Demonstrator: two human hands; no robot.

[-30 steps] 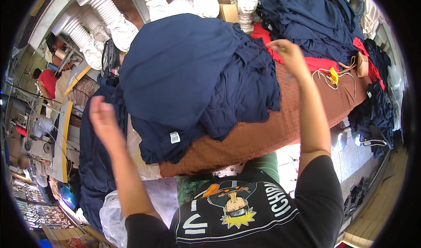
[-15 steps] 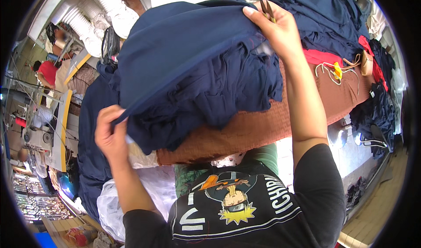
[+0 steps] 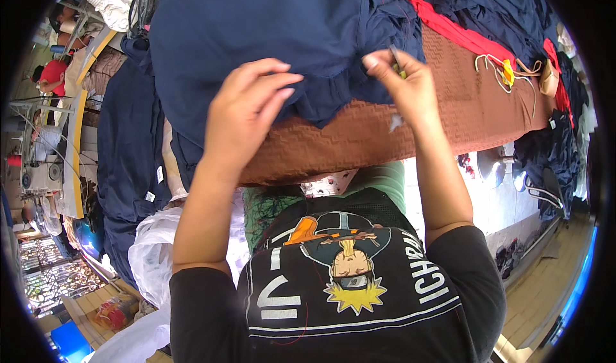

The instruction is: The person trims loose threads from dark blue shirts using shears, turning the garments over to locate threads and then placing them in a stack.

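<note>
A navy blue garment lies spread over the brown cloth-covered table before me, its near edge bunched into folds. Over that near edge hovers my left hand, fingers stretched out and apart, with nothing between them. My right hand is closed round small thread snips, whose dark blades poke up past the fingers and whose handle shows a bit of yellow. The right thumb and fingertips are beside the garment's right edge; I cannot tell whether they touch it. Loose red threads lie on the garment near its upper right.
More navy cloth and a red strip lie at the far right, near a yellow piece with white cord. Navy garments hang at left above white plastic. Sewing machines and a person in red are farther left.
My left hand has let go of the navy fabric's edge and moved right. The raised garment has come down flat. My right hand, still with the snips, has come nearer to me.
</note>
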